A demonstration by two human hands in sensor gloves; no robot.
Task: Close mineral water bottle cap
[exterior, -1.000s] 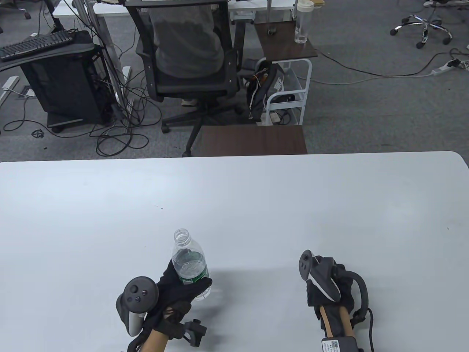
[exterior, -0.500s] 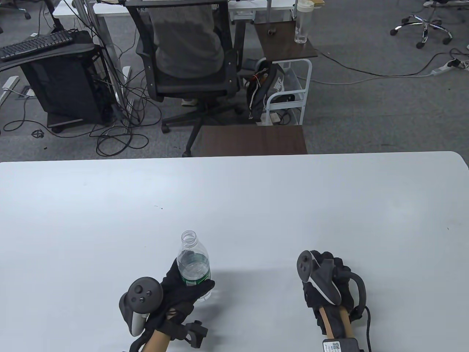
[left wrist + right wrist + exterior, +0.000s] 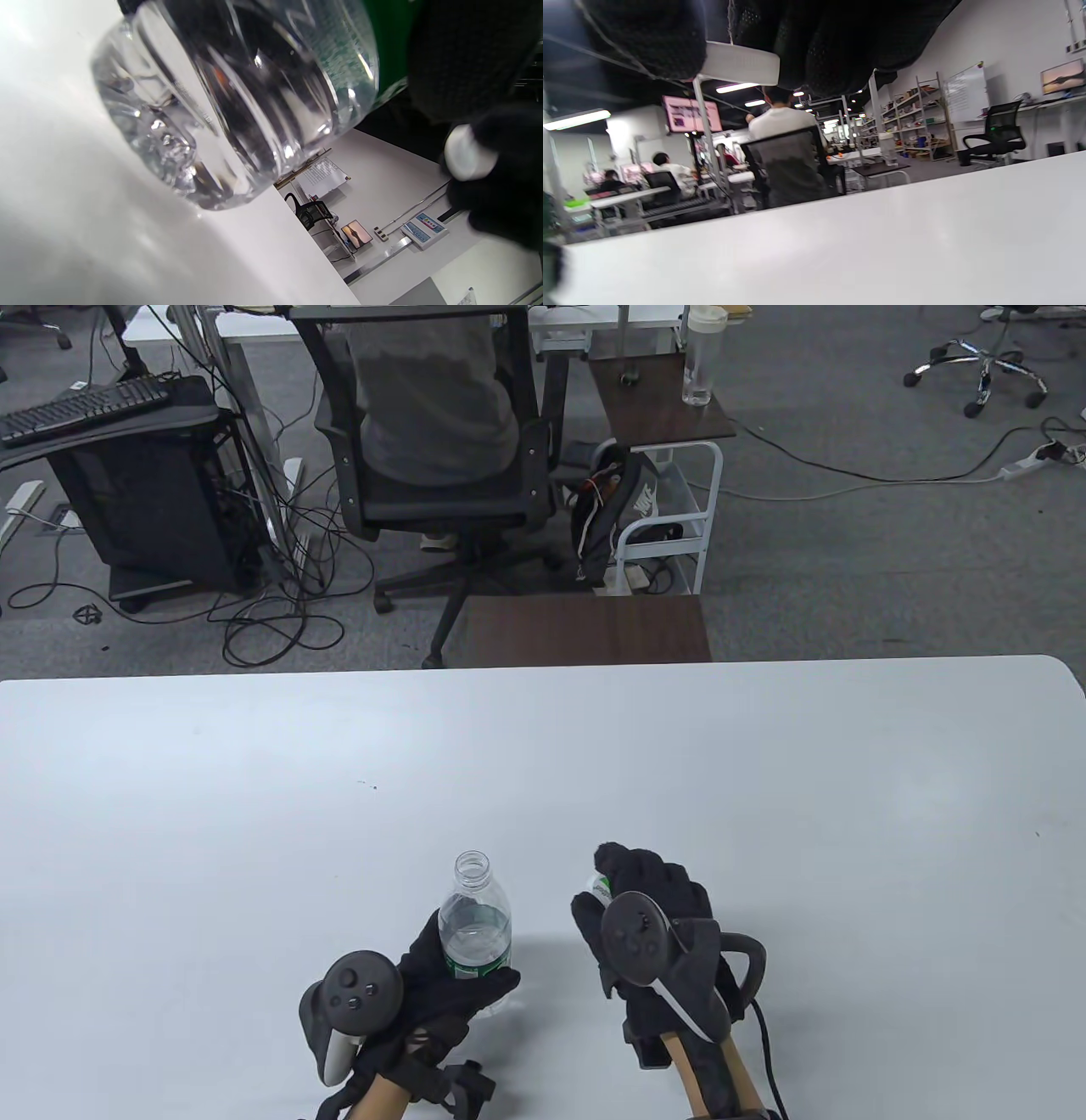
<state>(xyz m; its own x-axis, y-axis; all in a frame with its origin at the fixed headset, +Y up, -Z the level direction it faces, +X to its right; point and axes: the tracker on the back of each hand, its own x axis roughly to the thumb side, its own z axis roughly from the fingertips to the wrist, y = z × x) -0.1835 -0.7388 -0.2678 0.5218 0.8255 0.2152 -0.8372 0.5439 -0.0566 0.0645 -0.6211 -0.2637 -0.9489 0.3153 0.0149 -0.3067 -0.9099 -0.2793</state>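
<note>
A clear mineral water bottle (image 3: 473, 918) with a green label has an open, uncapped mouth. My left hand (image 3: 475, 980) grips it around the label and lower body. In the left wrist view the bottle (image 3: 237, 106) is tilted with its base just over the white table (image 3: 254, 780). My right hand (image 3: 604, 884) is just right of the bottle neck and pinches a small white cap (image 3: 599, 887) in its fingertips. The cap also shows in the left wrist view (image 3: 468, 152) and, from the side, in the right wrist view (image 3: 740, 63). The cap and the bottle mouth are apart.
A brown side table (image 3: 585, 628) stands just beyond the white table's far edge. An office chair (image 3: 433, 432) with a seated person is behind it. A dark speck (image 3: 366, 785) lies on the table surface.
My right hand has moved left and forward to beside the bottle neck, and the white cap now shows in its fingertips. My left hand has shifted the bottle a little to the right.
</note>
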